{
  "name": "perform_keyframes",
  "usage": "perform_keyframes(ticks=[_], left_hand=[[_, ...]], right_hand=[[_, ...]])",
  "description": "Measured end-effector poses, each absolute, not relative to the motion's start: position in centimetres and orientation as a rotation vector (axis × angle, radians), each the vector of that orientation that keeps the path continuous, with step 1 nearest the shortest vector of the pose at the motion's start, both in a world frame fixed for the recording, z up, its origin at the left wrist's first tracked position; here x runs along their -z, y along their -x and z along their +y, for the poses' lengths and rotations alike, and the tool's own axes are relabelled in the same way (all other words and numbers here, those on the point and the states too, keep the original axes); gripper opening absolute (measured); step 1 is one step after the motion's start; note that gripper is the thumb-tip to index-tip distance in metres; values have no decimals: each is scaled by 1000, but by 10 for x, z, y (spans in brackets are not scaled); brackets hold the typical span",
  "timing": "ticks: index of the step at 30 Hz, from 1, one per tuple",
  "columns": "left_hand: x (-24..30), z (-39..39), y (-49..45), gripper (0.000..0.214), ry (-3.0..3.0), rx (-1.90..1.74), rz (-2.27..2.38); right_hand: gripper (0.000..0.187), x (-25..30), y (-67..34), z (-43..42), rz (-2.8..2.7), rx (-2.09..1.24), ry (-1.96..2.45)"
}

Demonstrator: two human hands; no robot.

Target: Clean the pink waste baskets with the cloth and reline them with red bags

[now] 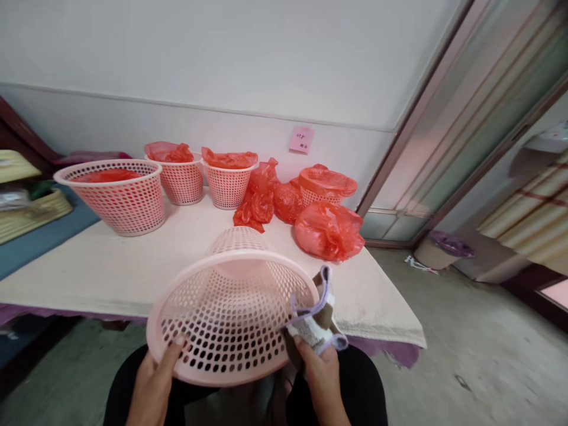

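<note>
A pink perforated plastic basket [231, 296] lies tilted on its side above my lap, its wide mouth facing me and its narrow base on the table. My left hand [153, 376] grips the rim at the lower left, thumb inside the mouth. On the right side my right hand [317, 367] pinches a grey, brown and white cloth [313, 322] with lilac edging. That cloth is folded over the basket's rim. The right fingers behind the cloth are partly hidden.
Pink baskets lined with red plastic bags, such as the left one [115, 201], stand along the table's [84, 260] back. Stuffed red bags [328, 231] lie at the right. A pink note [302, 139] is on the wall. A bin [439, 251] stands on the floor.
</note>
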State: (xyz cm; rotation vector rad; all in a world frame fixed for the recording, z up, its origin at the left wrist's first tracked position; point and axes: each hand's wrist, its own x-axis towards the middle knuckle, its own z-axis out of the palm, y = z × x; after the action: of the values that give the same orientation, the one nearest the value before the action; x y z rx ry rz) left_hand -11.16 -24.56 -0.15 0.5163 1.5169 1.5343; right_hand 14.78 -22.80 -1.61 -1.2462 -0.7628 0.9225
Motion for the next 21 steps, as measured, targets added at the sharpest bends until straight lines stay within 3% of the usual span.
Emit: perform_keyframes(ticks=[3,9,14,21], left_hand=[[4,-245,121,55,-636,-1481,1671],[-12,-254,79,60,-301,-1485,1466],[-15,-255,50,63,-230,-1488,1312],[3,-259,29,80,-261,-1409,1203]], right_hand=[[46,6,-153,-223,-764,-928,1277],[52,19,-120,-230,-703,-1094,1176],[48,46,-73,-249,-513,-1295,1072],[49,39,-92,-233,-489,-1269,1110]])
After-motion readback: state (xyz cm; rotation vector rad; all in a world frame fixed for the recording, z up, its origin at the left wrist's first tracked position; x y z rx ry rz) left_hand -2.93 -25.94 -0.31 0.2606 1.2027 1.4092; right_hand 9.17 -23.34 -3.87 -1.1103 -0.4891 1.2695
